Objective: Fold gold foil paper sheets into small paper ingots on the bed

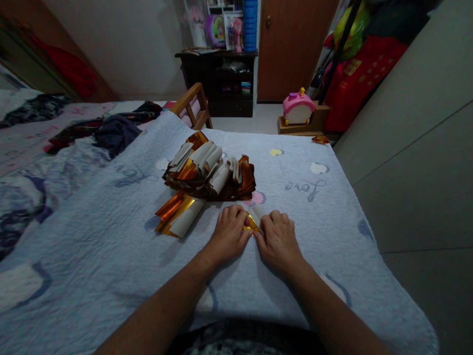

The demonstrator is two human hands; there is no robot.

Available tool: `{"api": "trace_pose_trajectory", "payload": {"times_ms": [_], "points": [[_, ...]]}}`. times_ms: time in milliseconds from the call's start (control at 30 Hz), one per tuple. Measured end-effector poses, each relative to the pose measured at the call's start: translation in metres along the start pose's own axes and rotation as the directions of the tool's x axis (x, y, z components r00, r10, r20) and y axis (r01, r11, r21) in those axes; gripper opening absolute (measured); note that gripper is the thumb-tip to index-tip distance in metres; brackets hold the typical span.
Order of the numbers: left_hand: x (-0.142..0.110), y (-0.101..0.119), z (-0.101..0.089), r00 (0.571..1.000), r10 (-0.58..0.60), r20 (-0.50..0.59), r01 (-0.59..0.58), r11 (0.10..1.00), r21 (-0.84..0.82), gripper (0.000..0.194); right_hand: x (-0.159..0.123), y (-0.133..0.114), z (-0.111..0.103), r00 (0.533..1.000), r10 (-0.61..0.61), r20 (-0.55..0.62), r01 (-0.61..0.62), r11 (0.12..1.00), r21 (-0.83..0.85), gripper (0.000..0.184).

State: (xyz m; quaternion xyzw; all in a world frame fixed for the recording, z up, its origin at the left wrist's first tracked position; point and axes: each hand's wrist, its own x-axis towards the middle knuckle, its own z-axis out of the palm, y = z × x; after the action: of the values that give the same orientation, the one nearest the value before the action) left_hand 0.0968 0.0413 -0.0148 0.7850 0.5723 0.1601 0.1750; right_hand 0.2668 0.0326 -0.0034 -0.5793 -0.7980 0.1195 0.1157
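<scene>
Between my two hands is a small piece of gold foil paper [252, 223], with a pale side showing toward the far edge. My left hand [232, 228] has its fingers closed on the paper's left part. My right hand [278, 236] grips its right part, and the two thumbs nearly meet at the near edge. Much of the paper is hidden under the fingers. Beyond my left hand lies a pile of gold and white foil papers [218, 172], curled and stacked. A few looser curled sheets [185, 217] rest at its near left.
Everything lies on a light blue quilted cover [295, 162]. A folded gold piece [320, 140] sits at its far right corner. A wooden chair [194, 106] and a pink toy [298, 106] stand beyond the far edge. Clothes [116, 133] lie at left; a pale cabinet [414, 148] borders the right.
</scene>
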Motion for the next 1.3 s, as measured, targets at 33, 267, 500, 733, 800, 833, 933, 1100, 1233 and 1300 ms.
{"api": "trace_pose_trajectory", "payload": {"times_ms": [33,267,500,733,800,833,933,1100,1233,1300], "points": [[0.000,0.000,0.000,1.000,0.003,0.001,-0.003,1.000,-0.001,0.015,0.000,0.000,0.000,1.000,0.009,-0.005,-0.009,1.000,0.001,0.016],[0.000,-0.002,-0.002,1.000,0.006,0.014,-0.006,1.000,-0.024,0.016,-0.001,0.007,0.005,0.998,0.046,-0.048,-0.044,0.998,0.035,0.022],[0.000,-0.005,-0.001,1.000,0.020,0.011,-0.019,0.999,-0.045,0.015,-0.001,0.019,0.007,1.000,0.014,-0.020,-0.012,0.997,0.079,0.025],[-0.002,-0.007,-0.002,0.999,0.029,0.026,-0.027,0.996,-0.079,0.016,-0.003,0.025,0.004,0.999,-0.029,-0.019,0.031,0.990,0.140,0.033],[-0.002,-0.008,-0.003,0.999,0.040,0.035,-0.037,0.994,-0.100,0.018,-0.002,0.027,0.003,0.999,-0.032,-0.038,0.038,0.984,0.176,0.032],[-0.002,-0.009,-0.004,0.998,0.046,0.036,-0.042,0.993,-0.112,0.021,-0.001,0.029,0.002,0.999,-0.021,-0.050,0.031,0.979,0.200,0.030],[-0.003,-0.010,-0.005,0.997,0.074,0.013,-0.071,0.987,-0.147,0.032,0.002,0.030,0.001,0.996,0.023,-0.081,-0.002,0.966,0.257,0.024],[-0.003,-0.015,-0.005,0.990,0.138,-0.035,-0.142,0.965,-0.220,0.053,0.006,0.027,0.001,0.997,0.010,-0.073,0.008,0.969,0.245,0.031],[-0.003,-0.016,-0.007,0.979,0.192,-0.068,-0.204,0.928,-0.311,0.068,0.007,0.025,0.003,0.998,-0.015,-0.066,0.035,0.950,0.309,0.042],[-0.003,-0.016,-0.007,0.973,0.212,-0.089,-0.229,0.902,-0.365,0.075,0.007,0.026,0.005,0.997,-0.016,-0.070,0.040,0.930,0.365,0.049]]}}
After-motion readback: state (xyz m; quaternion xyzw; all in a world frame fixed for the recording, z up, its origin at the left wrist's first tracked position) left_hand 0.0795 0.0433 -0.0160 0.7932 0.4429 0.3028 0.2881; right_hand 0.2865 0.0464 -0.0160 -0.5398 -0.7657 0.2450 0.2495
